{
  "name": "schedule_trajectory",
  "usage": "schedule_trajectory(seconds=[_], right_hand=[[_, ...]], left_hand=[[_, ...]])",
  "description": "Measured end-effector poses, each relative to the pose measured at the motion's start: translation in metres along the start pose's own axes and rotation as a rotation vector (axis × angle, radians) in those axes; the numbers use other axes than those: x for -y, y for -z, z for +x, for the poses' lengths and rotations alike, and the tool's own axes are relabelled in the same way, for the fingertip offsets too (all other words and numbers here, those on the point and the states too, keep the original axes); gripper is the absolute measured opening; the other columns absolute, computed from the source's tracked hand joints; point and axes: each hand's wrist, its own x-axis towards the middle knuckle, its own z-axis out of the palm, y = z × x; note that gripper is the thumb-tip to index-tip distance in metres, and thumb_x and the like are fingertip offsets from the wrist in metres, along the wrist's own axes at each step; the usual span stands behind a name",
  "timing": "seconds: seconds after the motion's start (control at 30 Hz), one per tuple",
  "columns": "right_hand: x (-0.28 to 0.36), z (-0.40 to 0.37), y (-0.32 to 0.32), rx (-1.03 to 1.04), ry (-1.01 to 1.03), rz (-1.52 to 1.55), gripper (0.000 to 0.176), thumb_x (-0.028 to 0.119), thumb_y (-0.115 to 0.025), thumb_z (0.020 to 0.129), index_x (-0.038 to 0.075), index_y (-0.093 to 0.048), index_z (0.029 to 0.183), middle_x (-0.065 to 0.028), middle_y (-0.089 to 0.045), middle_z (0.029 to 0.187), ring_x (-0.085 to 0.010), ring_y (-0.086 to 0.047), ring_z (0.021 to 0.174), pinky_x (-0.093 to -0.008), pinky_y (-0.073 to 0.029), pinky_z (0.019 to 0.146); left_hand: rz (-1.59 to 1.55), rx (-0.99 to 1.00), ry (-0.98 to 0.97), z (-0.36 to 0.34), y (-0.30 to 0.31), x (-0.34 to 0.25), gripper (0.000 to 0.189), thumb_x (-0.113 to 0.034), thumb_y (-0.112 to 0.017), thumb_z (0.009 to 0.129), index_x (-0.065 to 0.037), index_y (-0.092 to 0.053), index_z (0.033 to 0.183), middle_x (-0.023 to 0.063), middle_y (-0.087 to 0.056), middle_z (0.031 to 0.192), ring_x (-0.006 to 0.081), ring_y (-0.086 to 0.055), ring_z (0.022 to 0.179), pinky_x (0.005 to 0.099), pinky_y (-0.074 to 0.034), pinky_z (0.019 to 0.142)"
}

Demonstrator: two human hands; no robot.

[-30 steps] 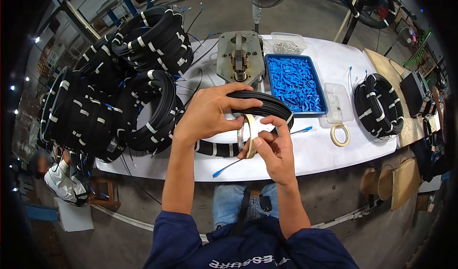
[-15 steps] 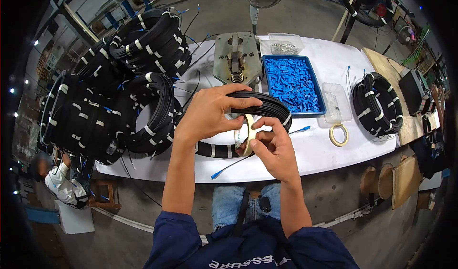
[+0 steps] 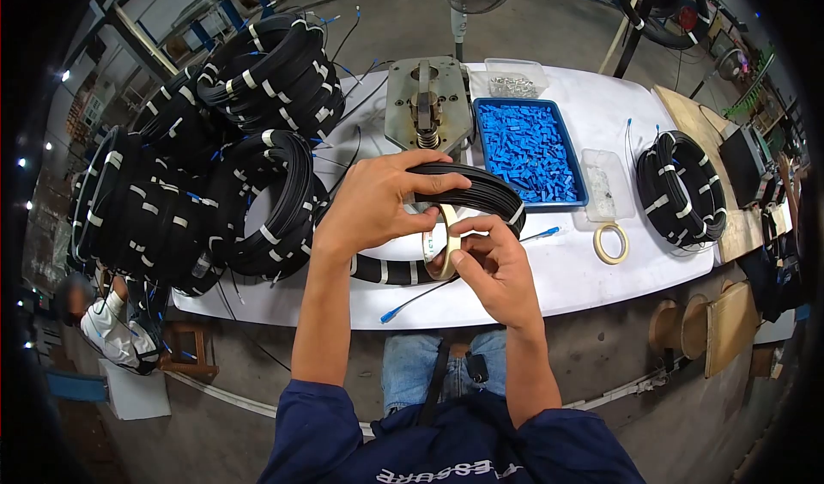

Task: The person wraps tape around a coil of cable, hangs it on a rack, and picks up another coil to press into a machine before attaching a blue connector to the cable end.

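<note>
A coil of black cable (image 3: 489, 190) lies in front of me on the table, several bands of light tape around it. At its far side my left hand (image 3: 378, 201) is closed on it, fingers over the top and thumb below, the thumb tip by the tape roll. My right hand (image 3: 493, 269) pinches a roll of cream masking tape (image 3: 451, 248), held upright within the coil's ring. Blue-tipped cable ends stick out of the coil, one blue connector (image 3: 390, 315) near the table's front edge and another blue connector (image 3: 547, 232) at the right.
Stacked taped cable coils (image 3: 275, 89) fill the left side. Behind my hands stands a metal press (image 3: 403, 106). A blue tray (image 3: 582, 194) of small blue parts, clear plastic boxes, another tape roll (image 3: 598, 245) and a cable coil (image 3: 674, 188) are to the right. A person (image 3: 120, 329) sits at far left.
The tape roll has turned slightly in my right hand, and those fingers have shifted a little to the left. My left hand stays in place on the coil.
</note>
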Motion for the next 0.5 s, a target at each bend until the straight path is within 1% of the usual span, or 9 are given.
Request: schedule_trajectory(seconds=[0.07, 0.2, 0.27, 0.4, 0.47, 0.5], right_hand=[[-0.0003, 0.0004, -0.0013, -0.009, 0.04, 0.034, 0.021, 0.002, -0.055, 0.093, 0.001, -0.049, 0.113, -0.0119, -0.067, 0.091, -0.0125, -0.066, 0.083, -0.025, -0.052, 0.076], [-0.0007, 0.0008, -0.0014, -0.006, 0.057, 0.009, 0.021, 0.001, -0.056, 0.093, 0.001, -0.049, 0.113, -0.0123, -0.067, 0.091, -0.0126, -0.066, 0.084, -0.0251, -0.052, 0.075], [-0.0036, 0.0008, -0.0014, -0.008, 0.085, 0.071, 0.022, 0.001, -0.056, 0.093, 0.0, -0.049, 0.114, -0.0118, -0.067, 0.091, -0.0133, -0.066, 0.086, -0.0252, -0.053, 0.075], [0.0051, -0.0008, -0.0047, -0.033, 0.03, 0.118, 0.022, 0.002, -0.056, 0.094, 0.0, -0.05, 0.114, -0.0117, -0.067, 0.092, -0.014, -0.067, 0.087, -0.0254, -0.053, 0.076], [0.0006, 0.0, -0.0028, -0.007, 0.02, 0.023, 0.021, 0.001, -0.055, 0.094, 0.0, -0.051, 0.114, -0.0113, -0.067, 0.093, -0.0141, -0.067, 0.087, -0.0257, -0.053, 0.076], [-0.0008, 0.0008, -0.0032, -0.005, 0.021, 0.023, 0.021, 0.001, -0.055, 0.094, 0.0, -0.051, 0.114, -0.0113, -0.067, 0.093, -0.0141, -0.067, 0.087, -0.0257, -0.053, 0.076]], left_hand=[[-0.001, 0.001, 0.006, -0.0006, -0.0001, 0.0, 0.043, -0.01, -0.072, 0.067, -0.021, -0.074, 0.109, 0.006, -0.066, 0.121, 0.0198, -0.069, 0.085, 0.0283, -0.054, 0.069], [0.0, 0.016, 0.033, -0.0014, 0.0021, -0.0024, 0.044, -0.01, -0.072, 0.067, -0.021, -0.074, 0.109, 0.0061, -0.066, 0.121, 0.0198, -0.069, 0.085, 0.0283, -0.054, 0.069], [-0.014, 0.027, 0.076, -0.002, 0.0023, -0.003, 0.044, -0.01, -0.072, 0.067, -0.021, -0.073, 0.11, 0.0062, -0.066, 0.121, 0.0202, -0.069, 0.087, 0.0284, -0.054, 0.07], [-0.01, 0.004, 0.052, -0.003, 0.0012, 0.0003, 0.044, -0.01, -0.072, 0.067, -0.02, -0.073, 0.11, 0.0064, -0.066, 0.121, 0.0206, -0.069, 0.088, 0.0285, -0.054, 0.071], [-0.005, -0.008, 0.024, -0.0036, 0.0008, 0.0011, 0.044, -0.01, -0.073, 0.067, -0.02, -0.073, 0.11, 0.0066, -0.066, 0.121, 0.0212, -0.068, 0.089, 0.0287, -0.054, 0.072], [-0.004, -0.009, 0.024, -0.0035, 0.0015, 0.0007, 0.044, -0.01, -0.073, 0.067, -0.02, -0.073, 0.11, 0.0066, -0.066, 0.121, 0.0212, -0.068, 0.089, 0.0287, -0.054, 0.072]])
